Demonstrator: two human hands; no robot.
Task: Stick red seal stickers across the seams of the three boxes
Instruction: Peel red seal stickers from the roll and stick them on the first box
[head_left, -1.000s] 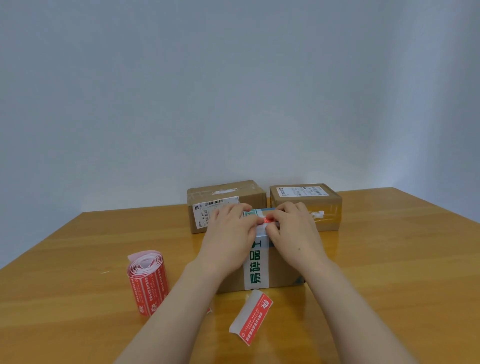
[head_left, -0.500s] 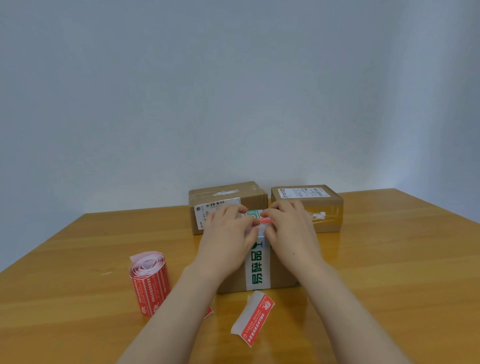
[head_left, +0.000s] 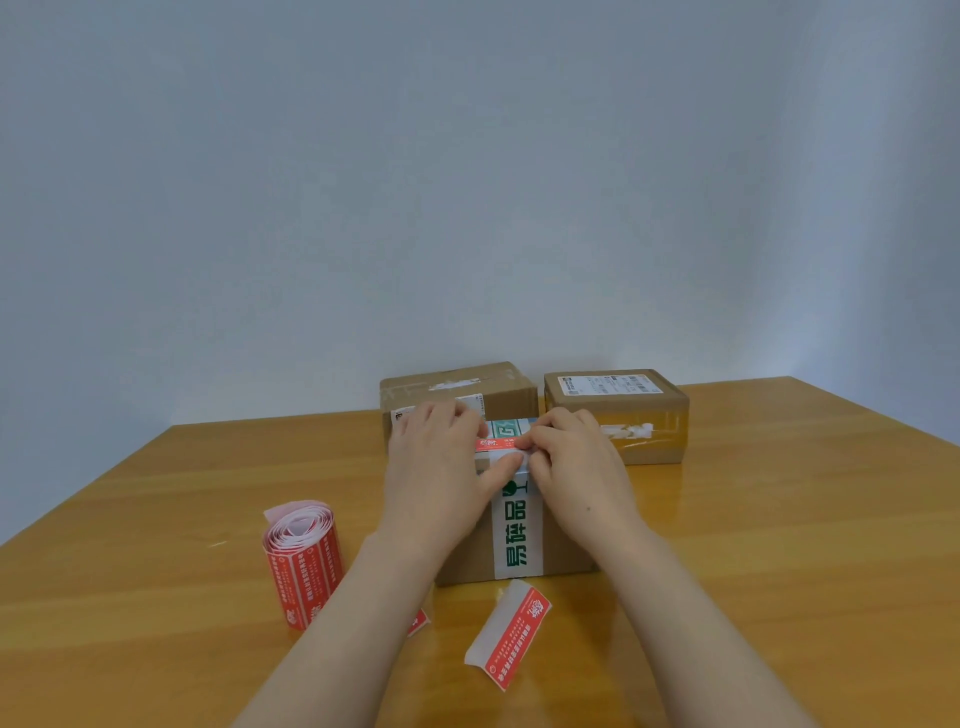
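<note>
- Cardboard near box (head_left: 566, 556) braced under flat left hand (head_left: 436, 467), grip apart.
- Seemingly pinching red seal sticker (head_left: 496, 443) by its end in right hand (head_left: 571, 467) grip.
- Taut across seam, for straightness.

Soft, even daylight, faint glare on the glossy table (head_left: 779, 519), slight wide-angle softness.

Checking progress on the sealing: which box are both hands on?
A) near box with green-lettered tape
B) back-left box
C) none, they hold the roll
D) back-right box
A: left hand and right hand both lie on the near box, at a red sticker on top.
</note>
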